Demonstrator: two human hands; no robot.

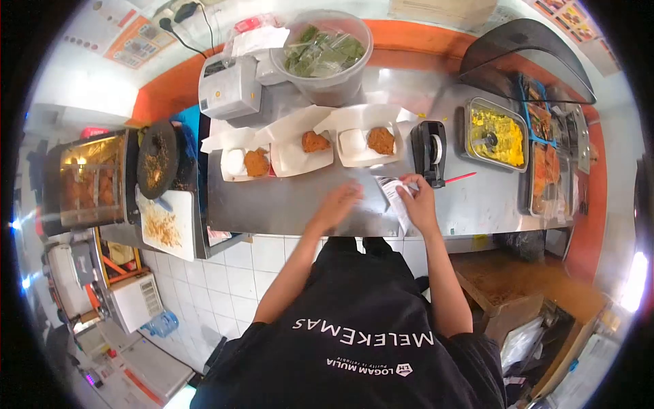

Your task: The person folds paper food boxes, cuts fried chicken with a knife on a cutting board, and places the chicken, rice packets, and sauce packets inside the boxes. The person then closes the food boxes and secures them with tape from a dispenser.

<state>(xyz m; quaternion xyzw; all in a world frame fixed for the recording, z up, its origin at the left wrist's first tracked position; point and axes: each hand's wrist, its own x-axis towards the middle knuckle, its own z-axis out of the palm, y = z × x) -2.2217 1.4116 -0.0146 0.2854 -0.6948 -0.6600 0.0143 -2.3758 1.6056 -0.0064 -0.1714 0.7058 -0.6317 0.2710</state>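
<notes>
A printed paper slip (394,198) is pinched between the fingers and thumb of my right hand (417,204), above the front of the steel counter (286,204). My left hand (339,204) is over the counter to the left of the slip, its fingers smeared by motion. Behind the hands stand three open white paper boxes. The left box (246,176) and right box (371,155) each hold white rice and a piece of fried chicken; in the middle box (303,160) I see fried chicken. A black tape dispenser (420,150) stands just beyond my right hand, with a red pen (461,178) beside it.
A white label printer (230,88) and a tub of greens (323,85) stand at the back. To the right is a steel tray of yellow food (497,133). A cutting board (169,225) with crumbs and a lit display oven (88,180) are at left.
</notes>
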